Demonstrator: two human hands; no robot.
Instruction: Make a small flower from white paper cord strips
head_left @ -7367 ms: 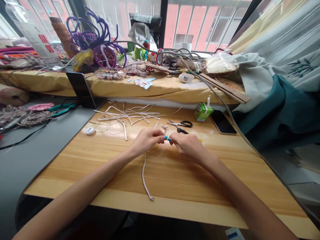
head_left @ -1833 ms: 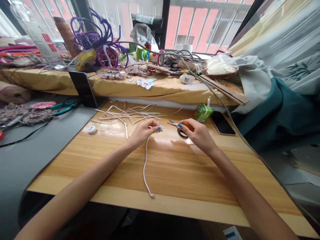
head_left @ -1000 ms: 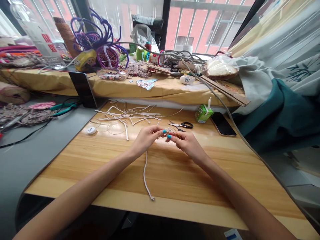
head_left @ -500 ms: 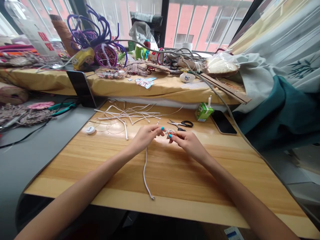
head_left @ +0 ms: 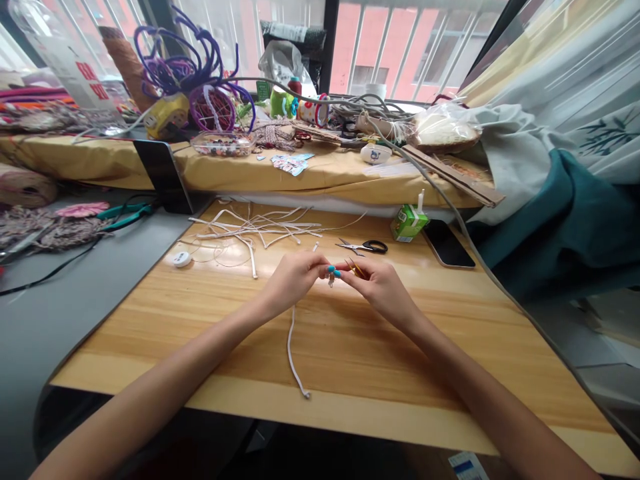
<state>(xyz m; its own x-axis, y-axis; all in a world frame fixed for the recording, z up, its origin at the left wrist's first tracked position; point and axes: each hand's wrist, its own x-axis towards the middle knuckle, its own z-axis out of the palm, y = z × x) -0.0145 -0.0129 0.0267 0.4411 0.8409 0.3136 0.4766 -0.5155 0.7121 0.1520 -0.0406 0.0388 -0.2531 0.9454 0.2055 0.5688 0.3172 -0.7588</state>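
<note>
My left hand [head_left: 299,275] and my right hand [head_left: 376,285] meet over the middle of the table, their fingertips pinched together. A small clear, shiny piece [head_left: 331,281], like a bead or charm, hangs just below the pinched tips; its exact shape is too small to tell. From my right hand juts a thin gold-coloured tool with two pointed prongs [head_left: 355,267], like tweezers, mostly hidden by the fingers. A white cord [head_left: 290,343] lies under my left hand and runs toward the table's front edge. Beyond my right hand lie black-handled scissors [head_left: 371,247].
White cords [head_left: 260,227] lie loosely at the back left, near a round white spool [head_left: 181,259]. A green drink carton [head_left: 409,223] and a phone [head_left: 449,244] stand and lie at the back right. Behind runs a cluttered ledge [head_left: 330,177]; a grey cable [head_left: 450,207] hangs down from it.
My fingertips have come together from slightly apart. The clear piece now hangs below them instead of showing between the hands.
</note>
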